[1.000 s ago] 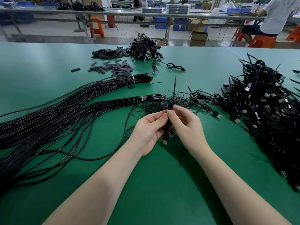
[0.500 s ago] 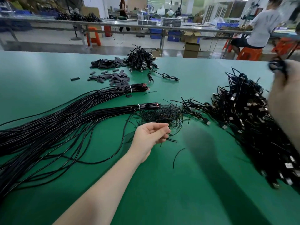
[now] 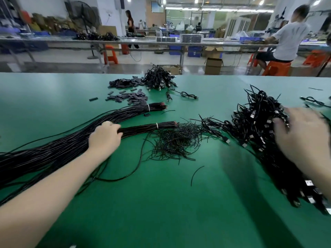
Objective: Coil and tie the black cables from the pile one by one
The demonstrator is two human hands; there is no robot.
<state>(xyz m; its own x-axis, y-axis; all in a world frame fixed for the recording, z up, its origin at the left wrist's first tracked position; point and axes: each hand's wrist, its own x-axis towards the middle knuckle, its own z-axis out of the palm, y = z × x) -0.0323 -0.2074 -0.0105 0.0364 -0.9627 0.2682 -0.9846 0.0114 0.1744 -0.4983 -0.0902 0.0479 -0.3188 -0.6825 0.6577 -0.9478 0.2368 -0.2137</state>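
Left hand point(image 3: 104, 138) grips the near cable bundle point(image 3: 143, 128), long axis left-near to right-far. Right hand point(image 3: 302, 138), blurred, fingers spread over the right pile point(image 3: 254, 122).

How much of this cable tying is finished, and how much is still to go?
Done: a big heap of coiled cables lies on the right, under the blurred right hand. In hand: the left hand reaches into the long straight cables. Left: two thick banded bundles of those, so plenty remains.
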